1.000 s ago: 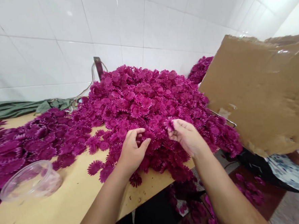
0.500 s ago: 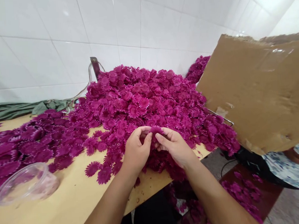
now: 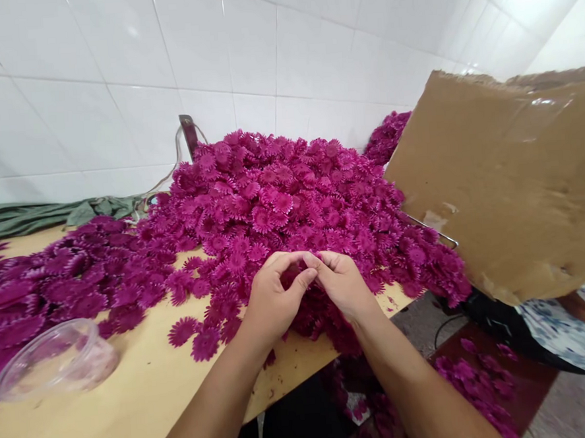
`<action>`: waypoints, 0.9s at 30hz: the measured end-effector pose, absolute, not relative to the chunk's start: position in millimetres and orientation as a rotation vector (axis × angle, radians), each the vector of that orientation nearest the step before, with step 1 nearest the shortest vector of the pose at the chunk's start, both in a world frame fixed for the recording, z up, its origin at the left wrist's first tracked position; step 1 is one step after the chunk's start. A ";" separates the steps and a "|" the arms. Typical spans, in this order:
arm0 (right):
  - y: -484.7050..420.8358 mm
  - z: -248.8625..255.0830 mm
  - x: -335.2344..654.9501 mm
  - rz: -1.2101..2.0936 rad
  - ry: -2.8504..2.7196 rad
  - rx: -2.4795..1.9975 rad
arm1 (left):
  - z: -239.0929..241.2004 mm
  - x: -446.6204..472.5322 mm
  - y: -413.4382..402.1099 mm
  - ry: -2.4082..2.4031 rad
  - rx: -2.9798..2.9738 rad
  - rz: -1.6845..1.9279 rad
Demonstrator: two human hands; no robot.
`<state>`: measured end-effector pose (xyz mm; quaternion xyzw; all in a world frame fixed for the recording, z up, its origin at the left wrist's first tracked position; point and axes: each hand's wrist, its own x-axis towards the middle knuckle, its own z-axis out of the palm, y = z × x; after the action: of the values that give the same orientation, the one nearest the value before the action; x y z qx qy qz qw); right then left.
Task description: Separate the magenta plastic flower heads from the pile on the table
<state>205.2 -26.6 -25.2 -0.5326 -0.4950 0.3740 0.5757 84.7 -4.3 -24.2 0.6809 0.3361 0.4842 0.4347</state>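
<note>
A big heap of magenta fabric flower heads (image 3: 291, 192) covers the back of a pale wooden table (image 3: 135, 400). My left hand (image 3: 272, 299) and my right hand (image 3: 343, 285) meet at the heap's near edge, fingertips pinched together over a small magenta flower piece that is mostly hidden between them. Both hands are closed. Flatter, darker flower heads (image 3: 53, 286) spread to the left. Single flower heads (image 3: 183, 331) lie loose on the wood just left of my left hand.
A clear plastic tub (image 3: 53, 359) lies on its side at the table's left front. A brown cardboard sheet (image 3: 513, 179) stands at the right, a person in patterned cloth (image 3: 572, 334) behind it. Green cloth (image 3: 49, 214) and a cable run along the white tiled wall. Flowers litter the floor (image 3: 475, 379).
My right hand carried a flower head from the heap leftward to my left hand. Both hands have closed together over it and now hide it.
</note>
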 end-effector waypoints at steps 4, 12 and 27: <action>-27.6 -26.3 200.2 1.038 -1.078 -1.194 | -20.8 86.4 -0.7 0.854 1.572 1.145; -33.0 -25.1 190.6 0.822 -1.200 -1.163 | -12.3 94.5 9.7 0.907 1.187 1.270; -77.2 -0.2 174.1 0.348 -1.753 -0.946 | 6.6 78.6 45.7 0.993 0.739 1.589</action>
<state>174.1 -77.2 -0.2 -0.3964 -0.7347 0.1458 0.5309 78.6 45.7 6.6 0.3103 0.4166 0.6669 0.5343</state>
